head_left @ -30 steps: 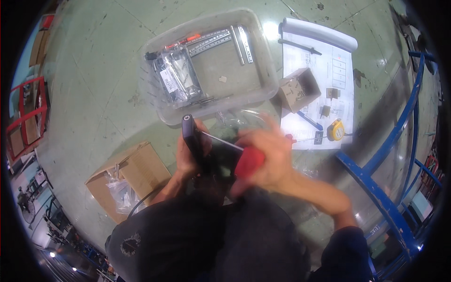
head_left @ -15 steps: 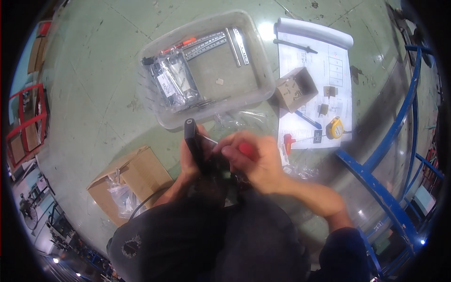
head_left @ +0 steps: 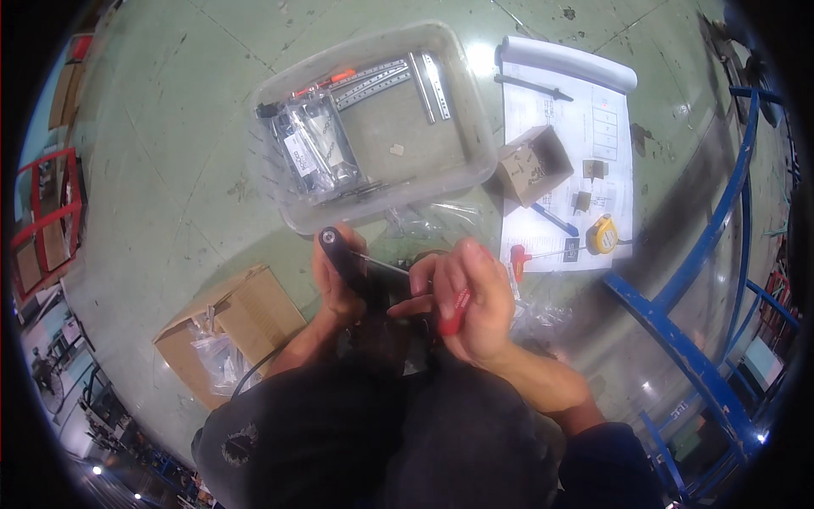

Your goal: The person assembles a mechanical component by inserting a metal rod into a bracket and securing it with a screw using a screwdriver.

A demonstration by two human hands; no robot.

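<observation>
My left hand (head_left: pixel 329 297) is wrapped round a black bar-like part (head_left: pixel 341 259) with a round screw-like fitting at its top end. Across from it, my right hand (head_left: pixel 482 301) holds a red-handled hex key (head_left: pixel 456 312), its fingers partly spread around the handle. The thin metal shaft runs left from that hand to the side of the black part. Whether its tip sits in a screw cannot be made out. The lower end of the black part is lost in shadow against my dark clothing.
Ahead stands a translucent plastic bin (head_left: pixel 479 170) with metal rails and bagged hardware. Drawing sheets (head_left: pixel 615 199) at right carry a small cardboard box (head_left: pixel 534 165), a yellow tape measure (head_left: pixel 604 235) and another red-handled key (head_left: pixel 519 261). A larger carton (head_left: pixel 263 310) lies left; a blue frame (head_left: pixel 678 339) stands right.
My right hand has turned and its fingers have loosened, with the red handle now lower and tilted. The black part has shifted slightly left and leans more.
</observation>
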